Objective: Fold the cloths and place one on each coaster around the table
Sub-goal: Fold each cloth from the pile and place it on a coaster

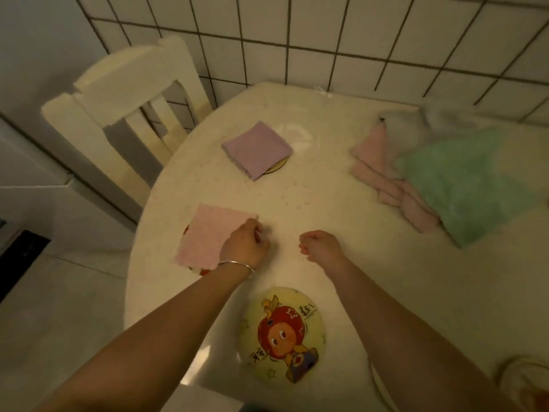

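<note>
i'm at home, in what looks like a small tiled dining corner or kitchen nook. the wall (326, 40) beside me is covered in white square tiles with dark grout, a cream painted wooden chair (124, 108) is pushed up to my rounded pale table (312, 209), and a cartoon-printed coaster (282, 334) and soft household cloths (463, 176) lie on it, all very domestic.

A folded pink cloth (209, 237) lies square over a mostly hidden coaster (202, 272) near the worktop's left edge, a folded lilac cloth (256, 148) covers another coaster (277, 168) farther back, a bare cartoon-printed coaster (282, 334) sits nearest, and unfolded pink (386, 179), green (466, 179) and white (416, 126) cloths lie heaped at right.
</note>
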